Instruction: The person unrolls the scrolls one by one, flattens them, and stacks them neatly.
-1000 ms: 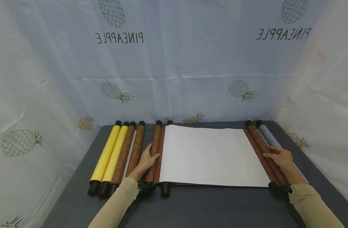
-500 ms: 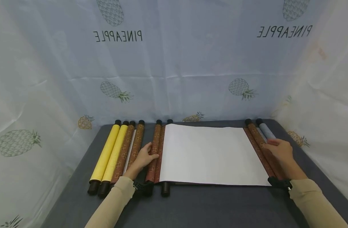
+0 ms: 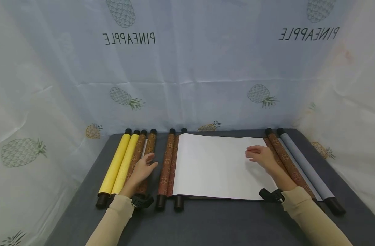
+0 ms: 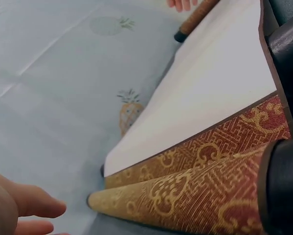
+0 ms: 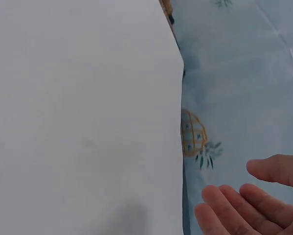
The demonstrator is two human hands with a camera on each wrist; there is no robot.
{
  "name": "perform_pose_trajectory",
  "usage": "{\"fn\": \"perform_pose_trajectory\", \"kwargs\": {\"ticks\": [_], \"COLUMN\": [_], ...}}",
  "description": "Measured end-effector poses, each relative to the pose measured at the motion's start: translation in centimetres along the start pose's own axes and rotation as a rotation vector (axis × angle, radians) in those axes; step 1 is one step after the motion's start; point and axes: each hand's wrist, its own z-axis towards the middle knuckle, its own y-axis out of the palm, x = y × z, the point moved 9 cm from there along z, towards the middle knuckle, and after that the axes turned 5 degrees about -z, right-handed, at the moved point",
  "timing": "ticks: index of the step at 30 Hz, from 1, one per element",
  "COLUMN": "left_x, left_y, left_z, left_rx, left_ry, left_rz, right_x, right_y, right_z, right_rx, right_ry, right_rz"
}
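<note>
A scroll with brown, gold-patterned backing lies partly unrolled, its white sheet facing up. The sheet spans between a brown left roll and a brown right roll, both with black end knobs. My left hand is off the left roll, above the brown rolls farther left, thumb and fingers apart and holding nothing. Over the right part of the sheet hovers my right hand, its fingers loosely bent around nothing. In the right wrist view, the thumb and fingers of the right hand are apart.
Two yellow rolls lie at the left beside another pair of brown rolls, which my left arm partly covers. A grey-blue roll lies at the right end. Pineapple-print cloth hangs behind the dark table.
My left hand has let go of the left brown roll and moved left. My right hand has left the rolls at the right and swung left over the white sheet.
</note>
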Motion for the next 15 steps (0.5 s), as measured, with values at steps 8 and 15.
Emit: {"fn": "perform_pose_trajectory", "kwargs": {"ticks": [8,15], "left_x": [-0.6,-3.2], "left_y": [-3.1,-5.8], "left_z": [-1.6,-3.2], "left_rx": [0.04,0.071], "left_ry": [0.021,-0.112], "left_rz": [-0.04,-0.008], "right_x": [-5.0,-9.1], "right_y": [7.4,12.9], "right_z": [-0.2,-1.4], "right_rx": [-0.163,-0.35], "right_ry": [-0.029,-0.099], "right_rz": [0.101,0.185]}}
